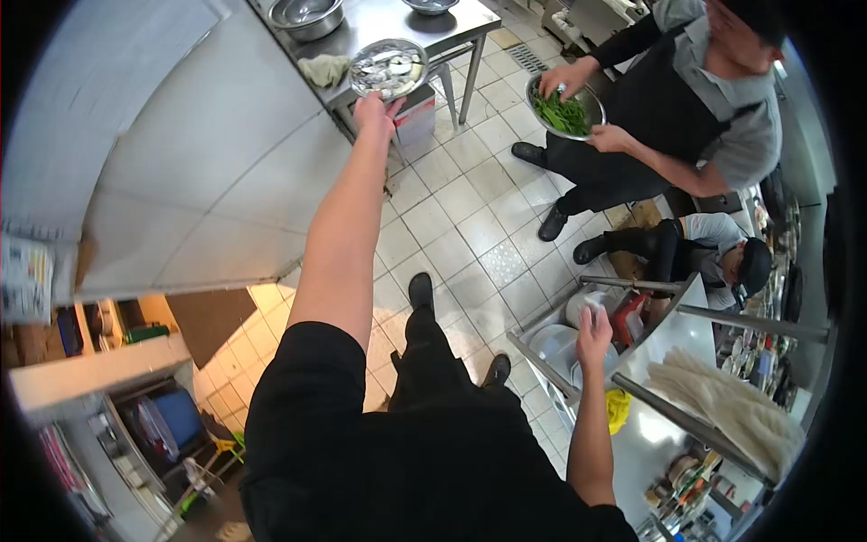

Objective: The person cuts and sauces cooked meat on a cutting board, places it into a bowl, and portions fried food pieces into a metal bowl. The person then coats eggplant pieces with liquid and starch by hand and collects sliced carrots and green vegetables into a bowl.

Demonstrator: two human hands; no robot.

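Observation:
My left hand [377, 116] is stretched far forward and closed on the near rim of a round metal bowl [355, 83]. Pale and dark grey pieces [390, 67] fill this bowl; I cannot make out their kind. It is at the corner of a steel table [384, 23], beside a crumpled light green cloth [323, 70]. Out to the right, my right hand [592, 336] has its fingers closed near a steel shelf rack. Something small and whitish shows at its fingertips, too unclear to name.
A co-worker [668, 108] stands at the upper right, holding a bowl of green vegetables [562, 112]. Another person [718, 248] sits low behind the rack [646, 397]. More metal bowls [307, 16] stand on the table. A big pale panel [217, 172] is at the left.

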